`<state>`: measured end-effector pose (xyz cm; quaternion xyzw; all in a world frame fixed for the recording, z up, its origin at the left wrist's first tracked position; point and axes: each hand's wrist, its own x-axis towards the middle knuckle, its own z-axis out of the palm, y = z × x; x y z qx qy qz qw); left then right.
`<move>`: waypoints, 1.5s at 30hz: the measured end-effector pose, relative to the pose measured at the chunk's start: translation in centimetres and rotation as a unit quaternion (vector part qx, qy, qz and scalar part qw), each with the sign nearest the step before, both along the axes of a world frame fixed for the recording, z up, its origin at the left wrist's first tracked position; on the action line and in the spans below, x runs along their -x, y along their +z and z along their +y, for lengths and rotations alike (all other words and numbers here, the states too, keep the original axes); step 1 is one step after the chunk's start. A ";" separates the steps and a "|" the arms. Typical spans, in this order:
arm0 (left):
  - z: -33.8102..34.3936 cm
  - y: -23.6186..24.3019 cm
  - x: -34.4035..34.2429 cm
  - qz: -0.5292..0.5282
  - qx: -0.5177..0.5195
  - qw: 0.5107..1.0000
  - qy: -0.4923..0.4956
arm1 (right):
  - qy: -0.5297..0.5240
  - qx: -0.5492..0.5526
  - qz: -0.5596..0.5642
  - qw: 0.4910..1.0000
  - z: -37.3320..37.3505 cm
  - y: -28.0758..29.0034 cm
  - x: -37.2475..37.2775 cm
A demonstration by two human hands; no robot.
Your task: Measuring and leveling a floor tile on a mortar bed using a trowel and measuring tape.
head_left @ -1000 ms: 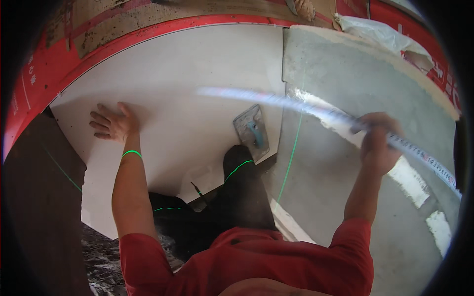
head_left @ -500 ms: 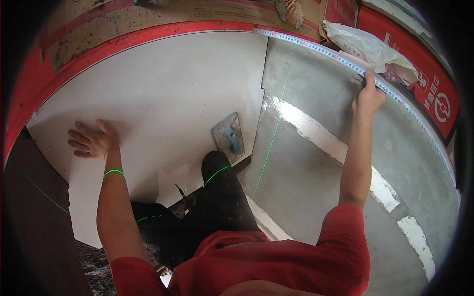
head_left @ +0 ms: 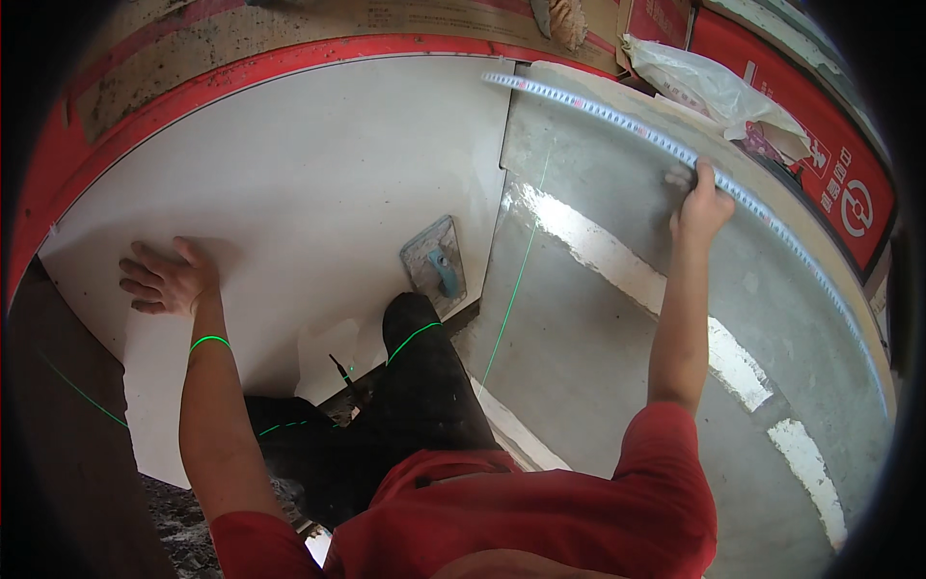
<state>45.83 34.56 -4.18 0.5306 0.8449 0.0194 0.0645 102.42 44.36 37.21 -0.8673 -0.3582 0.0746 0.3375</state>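
My left hand (head_left: 170,277) lies flat with fingers spread on a large off-white tile (head_left: 318,164). Off to the right, my right hand (head_left: 704,206) pinches an extended tape measure blade (head_left: 617,118) between thumb and fingers. The blade runs across the far side of a grey slab (head_left: 598,289) with white streaks, its far left end reaching past the slab's corner over the tile. Its right end curves down along the slab's right side. Close to my knee, a square-faced float (head_left: 434,259) with a blue handle rests on the tile.
Cardboard boxes (head_left: 328,27) and a red box (head_left: 849,174) line the far side. A crumpled plastic bag (head_left: 694,77) sits by the slab's far edge. A green laser line (head_left: 521,280) crosses the slab, my leg and left forearm. A thin dark stick (head_left: 342,372) stands near my knees.
My right hand has drawn the tape measure blade nearer and slightly left, away from the slab's far edge. The left hand stays flat on the tile; the whole view shifts slightly left.
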 end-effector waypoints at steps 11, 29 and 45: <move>0.0 0.6 -0.3 -0.017 -0.021 1.000 -0.004 | -0.006 -0.012 0.022 1.000 -5.5 -0.9 4.0; 0.0 -0.6 1.2 0.006 -0.021 1.000 0.006 | -0.035 0.053 -0.041 0.997 -4.4 0.2 3.5; 0.9 2.8 0.2 -0.014 0.053 0.999 0.000 | 0.483 0.261 0.263 0.793 3.3 -5.8 24.3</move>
